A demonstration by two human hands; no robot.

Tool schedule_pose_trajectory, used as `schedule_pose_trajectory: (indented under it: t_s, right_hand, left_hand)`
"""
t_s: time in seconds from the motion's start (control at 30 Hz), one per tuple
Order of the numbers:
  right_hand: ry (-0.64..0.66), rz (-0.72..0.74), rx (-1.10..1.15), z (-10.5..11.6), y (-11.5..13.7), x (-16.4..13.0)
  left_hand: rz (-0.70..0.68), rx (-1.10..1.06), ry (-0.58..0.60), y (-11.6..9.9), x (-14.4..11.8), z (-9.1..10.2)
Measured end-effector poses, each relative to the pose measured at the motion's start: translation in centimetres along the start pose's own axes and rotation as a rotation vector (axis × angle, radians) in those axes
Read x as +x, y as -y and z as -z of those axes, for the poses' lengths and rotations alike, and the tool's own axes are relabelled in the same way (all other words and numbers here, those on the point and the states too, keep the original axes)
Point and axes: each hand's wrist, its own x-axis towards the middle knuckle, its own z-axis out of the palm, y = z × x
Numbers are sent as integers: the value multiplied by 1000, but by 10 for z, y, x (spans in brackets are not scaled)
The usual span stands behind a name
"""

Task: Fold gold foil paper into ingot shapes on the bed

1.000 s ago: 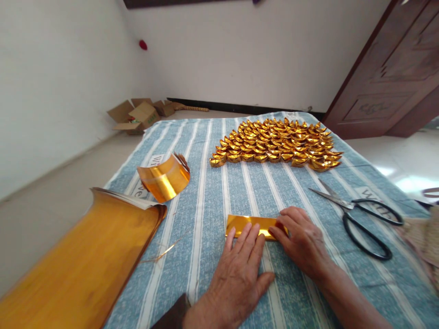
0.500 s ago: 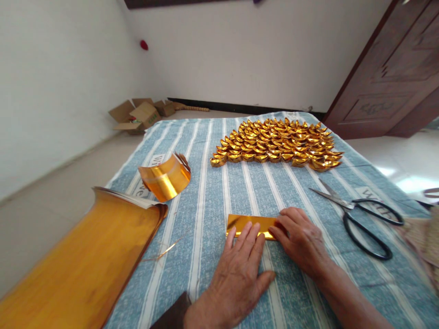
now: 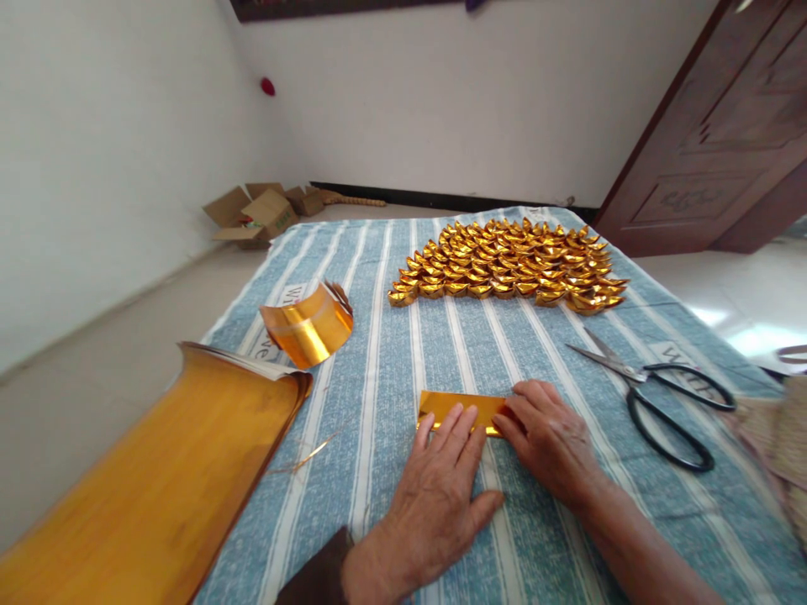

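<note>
Head view: I see both hands laid flat on a folded gold foil strip (image 3: 459,407) near the front middle of the striped cloth surface (image 3: 391,353). My left hand (image 3: 435,496) rests palm down, its fingers (image 3: 455,427) spread slightly and pressing the strip's near edge; my right hand (image 3: 551,441) lies at the strip's right end, fingers together and flat on it, gripping nothing. I judge the foil to be very light, thin and slick, quick to crease and to slide on the cloth, so it is best pinned under flat fingertips and lifted by an edge or a corner. Just right of the right hand lie black-handled scissors (image 3: 661,395), blades apart and pointing toward the far left, which is the one thing to keep clear of. To the left there is a thick stack of gold sheets (image 3: 157,479) hanging over the surface's edge, with a curled foil piece (image 3: 307,325) beyond it. The rows of finished gold ingots (image 3: 510,265) sit well away at the far side, leaving open cloth between them and the strip.
</note>
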Motion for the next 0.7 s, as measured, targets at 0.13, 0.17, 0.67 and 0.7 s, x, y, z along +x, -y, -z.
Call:
schedule_pose_trajectory:
  t_s: [0.13,0.17,0.67,0.7]
  right_hand:
    - [30,-3,-3,0,0,-1]
    - [36,-6,-3,0,1,-1]
    - [33,-17,-4,2,3,-1]
    - [28,-12,-4,2,3,-1]
  left_hand:
    - [9,-16,4,0,1,1]
    - [9,-19,2,0,1,2]
    - [14,-66,36,6,1,3]
    - [13,-66,39,6,1,3]
